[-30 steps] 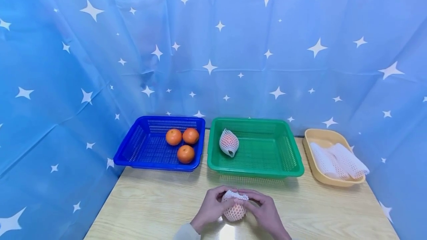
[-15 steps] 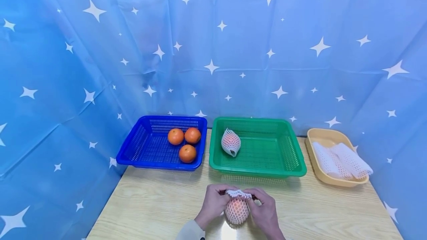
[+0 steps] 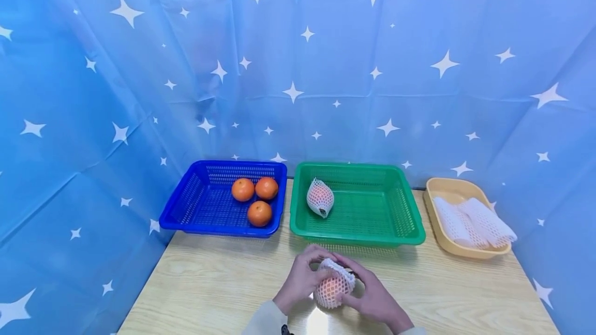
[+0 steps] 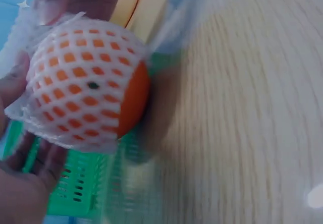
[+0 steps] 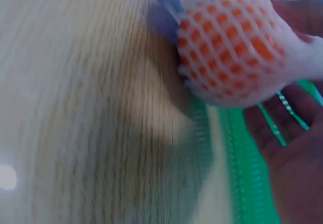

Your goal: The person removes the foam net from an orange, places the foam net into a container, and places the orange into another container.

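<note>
has tipped the netted orange (image 3: 331,292) rightward since half a second ago, low at frame centre, gripping it with curled left hand (image 3: 302,276) and right hand (image 3: 374,296); beyond, green basket (image 3: 358,240) mid-frame, blue basket (image 3: 205,211) left, yellow tray (image 3: 469,252) right.

Backdrop: blue fabric curtain printed with white four-pointed stars of mixed sizes (image 3: 298,56), behind and along both sides; creases and soft vertical folds. Surface: pale wood-grain top (image 3: 209,288), bright glare spot at near edge. Far left, blue rectangular slotted plastic basket (image 3: 205,208); three round, glossy orange fruits (image 3: 259,213) clustered at its right end, two behind, one in front. Centre, green rectangular slotted plastic basket (image 3: 368,213), narrow gap from the blue; one fruit in white foam netting (image 3: 319,198) at its left end. Far right, pale yellow rounded plastic tray (image 3: 449,186) bearing white foam net sleeves (image 3: 486,221), one lapping over the rim.
</note>
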Tool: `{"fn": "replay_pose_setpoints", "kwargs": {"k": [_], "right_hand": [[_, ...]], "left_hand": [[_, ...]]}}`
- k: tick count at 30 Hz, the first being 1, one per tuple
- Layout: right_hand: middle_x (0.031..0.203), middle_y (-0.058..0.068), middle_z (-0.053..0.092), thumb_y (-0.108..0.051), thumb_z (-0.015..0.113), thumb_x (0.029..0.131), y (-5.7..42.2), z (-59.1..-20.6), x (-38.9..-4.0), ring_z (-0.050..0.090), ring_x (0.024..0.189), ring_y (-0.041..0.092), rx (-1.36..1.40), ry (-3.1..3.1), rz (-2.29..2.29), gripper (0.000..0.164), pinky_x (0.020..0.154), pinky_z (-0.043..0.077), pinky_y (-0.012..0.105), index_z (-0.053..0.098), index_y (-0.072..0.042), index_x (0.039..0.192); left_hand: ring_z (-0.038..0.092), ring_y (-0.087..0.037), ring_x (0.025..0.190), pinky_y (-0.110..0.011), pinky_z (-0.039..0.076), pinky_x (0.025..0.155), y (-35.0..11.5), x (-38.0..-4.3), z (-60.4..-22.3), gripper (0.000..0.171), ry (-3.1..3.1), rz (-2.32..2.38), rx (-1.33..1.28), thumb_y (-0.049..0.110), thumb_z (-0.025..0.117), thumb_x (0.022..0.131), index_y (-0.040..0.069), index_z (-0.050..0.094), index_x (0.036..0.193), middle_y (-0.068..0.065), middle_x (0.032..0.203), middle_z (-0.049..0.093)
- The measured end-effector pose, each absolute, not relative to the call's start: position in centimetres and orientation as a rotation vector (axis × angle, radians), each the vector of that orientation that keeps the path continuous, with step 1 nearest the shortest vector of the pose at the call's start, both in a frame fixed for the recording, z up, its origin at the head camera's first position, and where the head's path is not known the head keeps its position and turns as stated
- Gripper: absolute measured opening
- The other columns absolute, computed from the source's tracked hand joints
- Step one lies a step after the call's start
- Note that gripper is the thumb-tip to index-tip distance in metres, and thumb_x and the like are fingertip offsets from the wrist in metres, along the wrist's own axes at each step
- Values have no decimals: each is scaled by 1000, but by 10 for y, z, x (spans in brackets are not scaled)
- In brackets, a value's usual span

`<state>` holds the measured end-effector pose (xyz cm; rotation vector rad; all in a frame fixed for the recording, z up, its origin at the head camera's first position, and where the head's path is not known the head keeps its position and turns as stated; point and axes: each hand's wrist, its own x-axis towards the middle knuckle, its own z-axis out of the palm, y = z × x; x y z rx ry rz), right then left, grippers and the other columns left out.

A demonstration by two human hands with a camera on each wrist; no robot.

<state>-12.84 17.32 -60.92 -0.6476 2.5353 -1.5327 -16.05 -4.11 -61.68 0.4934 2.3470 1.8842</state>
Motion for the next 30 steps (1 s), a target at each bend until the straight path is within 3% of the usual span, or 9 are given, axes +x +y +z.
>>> {"fn": "replay_pose_setpoints", "kwargs": {"k": [2,4,9,12,17,24,30], "right_hand": [[136,-5,62,-28,85,84,175,-610,-129,59,121,7,-684,2562,-1526,80,99,53,31,47,-23,154],[127,-6,62,-26,87,81,175,-613,-130,59,111,6,-700,2583,-1561,79,93,55,28,51,-18,151],[118,-7,59,-26,87,82,172,-625,-131,57,106,3,-638,2690,-1615,54,91,55,26,68,-20,132],[126,-7,61,-29,86,84,168,-630,-131,57,115,6,-539,2749,-1619,42,99,53,31,72,-25,123],[126,-9,72,-30,86,84,161,-630,-130,66,118,9,-337,2757,-1713,36,104,53,34,76,-25,118],[106,1,80,-15,90,76,146,-627,-127,71,98,0,-64,2765,-1969,26,91,53,12,82,-15,100],[90,7,80,17,82,67,134,-629,-125,69,83,-6,-127,2952,-2125,36,79,53,7,82,-6,95]], "left_hand": [[61,-16,114,-31,55,96,-42,-160,-617,40,2370,1864,396,33,86,83,18,72,118,1,121,65],[61,-21,116,-31,56,96,-46,-158,-618,47,2342,1866,328,35,83,85,14,67,124,-4,123,65],[60,-25,124,-26,54,101,-66,-146,-621,53,2112,1860,376,19,74,93,9,55,142,-13,135,60],[56,-23,131,-24,50,107,-74,-139,-626,70,2051,1804,503,8,77,87,12,46,150,-11,144,55],[52,-25,139,-28,47,113,-69,-136,-633,90,2164,1739,684,2,84,80,5,36,156,-14,151,51],[54,-18,135,-22,50,107,-56,-136,-638,90,2294,1687,517,13,90,77,13,42,153,-6,149,53],[55,-13,131,-24,49,107,-53,-135,-634,84,2286,1729,482,23,92,76,24,49,148,2,144,57]]}}
